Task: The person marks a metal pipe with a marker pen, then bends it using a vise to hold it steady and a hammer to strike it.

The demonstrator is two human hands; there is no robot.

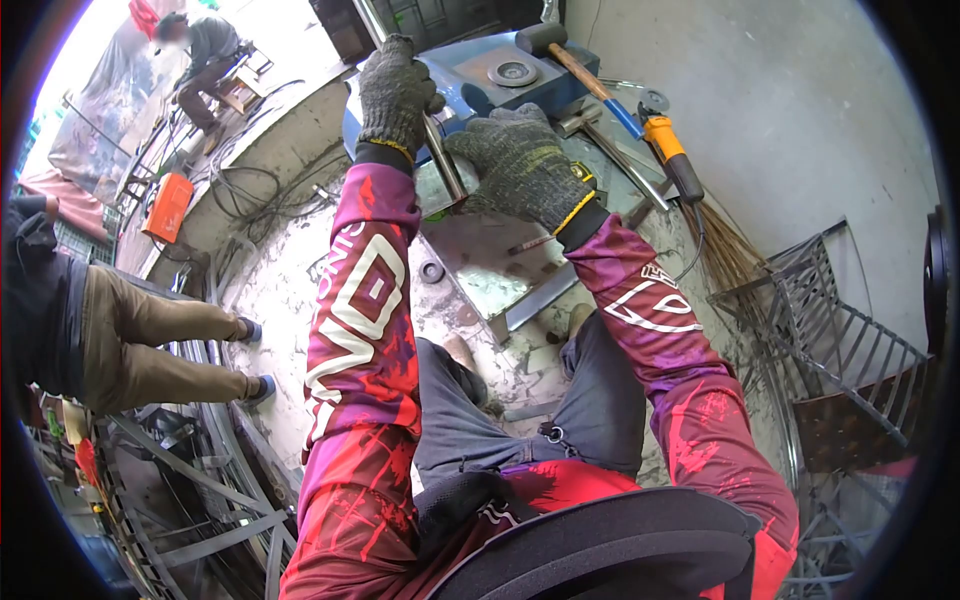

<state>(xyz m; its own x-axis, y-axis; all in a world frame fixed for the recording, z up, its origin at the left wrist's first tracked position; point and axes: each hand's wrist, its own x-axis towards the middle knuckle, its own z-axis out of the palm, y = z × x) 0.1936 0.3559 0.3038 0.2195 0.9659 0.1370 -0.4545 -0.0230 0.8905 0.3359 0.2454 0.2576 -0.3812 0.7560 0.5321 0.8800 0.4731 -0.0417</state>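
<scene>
My left hand, in a dark grey knit glove, is wrapped round a shiny metal tube that slants from the top of the view down toward a metal plate. My right hand, gloved alike, is close beside the tube's lower end with its fingers curled; what they hold, if anything, is hidden. Behind both hands lies a blue metal body with a round fitting. A mallet rests across it. To the right of my right hand are a hammer and a yellow-and-black angle grinder.
A small dark ring lies on the floor. Thin rods and a metal rack stand by the right wall. An orange machine with cables is at left. One person stands at left; another sits farther back.
</scene>
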